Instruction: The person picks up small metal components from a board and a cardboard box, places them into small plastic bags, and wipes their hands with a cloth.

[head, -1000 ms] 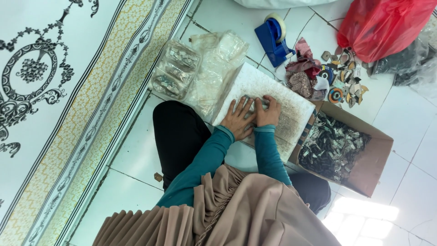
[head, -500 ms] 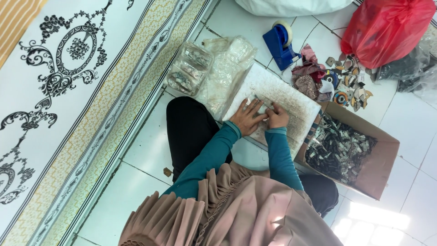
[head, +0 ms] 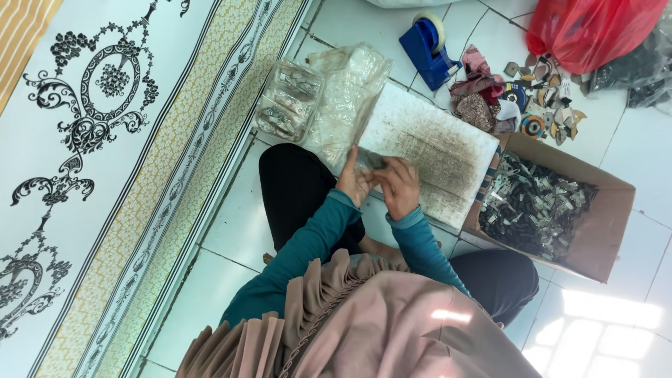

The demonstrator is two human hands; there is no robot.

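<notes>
My left hand [head: 355, 180] and my right hand [head: 401, 187] meet over the near-left edge of a worn white board [head: 441, 143] that lies on the tiled floor. Between the fingers of both hands sits a small greyish see-through packet [head: 372, 163]; what it contains is too small to tell. Teal sleeves cover both arms. Just right of the board stands an open cardboard box [head: 602, 231] full of small dark and silvery pieces [head: 535, 206].
Crumpled clear plastic bags [head: 350, 87] and a clear plastic tub [head: 288, 105] lie left of the board. Beyond it are a blue tape dispenser [head: 425, 46], fabric scraps [head: 481, 94], small loose pieces [head: 549, 112] and a red plastic bag [head: 588, 28]. A patterned carpet [head: 105, 140] fills the left.
Both hands have come off the middle of the board and moved toward its near-left edge, now closed together on the small packet. The view has shifted slightly.
</notes>
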